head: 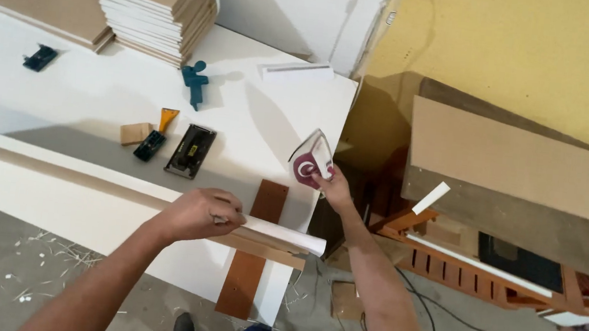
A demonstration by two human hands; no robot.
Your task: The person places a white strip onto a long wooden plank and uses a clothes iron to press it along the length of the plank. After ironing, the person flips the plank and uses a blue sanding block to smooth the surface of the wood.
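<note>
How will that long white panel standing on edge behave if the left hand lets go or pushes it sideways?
The long white panel stands on its narrow edge, so it would probably tip flat without the left hand steadying its end. It looks stiff, unlikely to flex. Its smooth face on the white table may slide readily. The right hand grips the clothes iron.

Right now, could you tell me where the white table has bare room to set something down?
The table is bare between the teal tool and the iron in the right hand. Crowded: around the scraper and black block, and the panel under the left hand.
</note>
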